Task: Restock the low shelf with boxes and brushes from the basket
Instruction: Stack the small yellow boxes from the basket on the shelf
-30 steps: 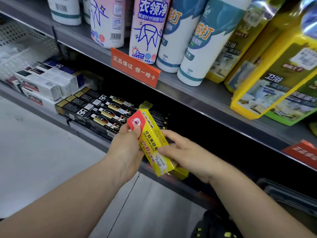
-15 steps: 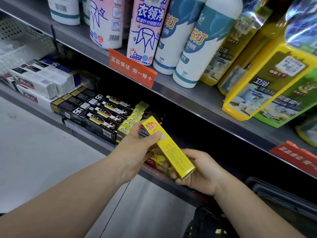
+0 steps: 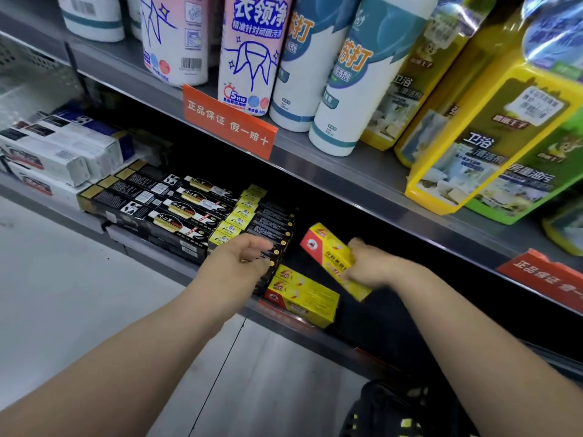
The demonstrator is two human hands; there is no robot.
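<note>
Here right hand (image 3: 367, 266) grips yellow box (image 3: 331, 257).

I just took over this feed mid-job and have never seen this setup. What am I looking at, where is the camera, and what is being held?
There is no machine here: these are a person's two bare hands. The single picture comes from a wide-angle camera worn on the head, looking forward and down, so the forearms enter from the bottom. The right hand grips a yellow box, tilted, above the low shelf. The left hand reaches to the dark boxes beside it and seems to hold nothing. More yellow boxes lie at the shelf's front, and rows of black boxes lie further left. Bottles stand on the shelf above. The dark basket shows at the bottom edge.
</note>
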